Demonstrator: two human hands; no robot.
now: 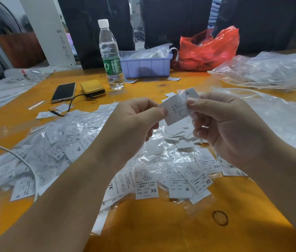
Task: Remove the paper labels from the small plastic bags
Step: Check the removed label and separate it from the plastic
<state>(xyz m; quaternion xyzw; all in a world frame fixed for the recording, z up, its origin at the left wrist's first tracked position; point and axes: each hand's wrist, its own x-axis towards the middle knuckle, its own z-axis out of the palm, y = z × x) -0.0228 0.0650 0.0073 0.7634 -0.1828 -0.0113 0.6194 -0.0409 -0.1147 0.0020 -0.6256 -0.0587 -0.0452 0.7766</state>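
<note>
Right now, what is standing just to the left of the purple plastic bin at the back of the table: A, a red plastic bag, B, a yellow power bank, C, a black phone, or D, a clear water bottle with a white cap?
D: the water bottle with a white cap and green label stands upright right beside the left end of the purple bin, nearer the camera and overlapping its left edge.

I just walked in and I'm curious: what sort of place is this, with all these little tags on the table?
Probably a garment packing workshop: size labels in small plastic bags heaped on an orange worktable, a purple bin of more, and both hands holding one label.
</note>
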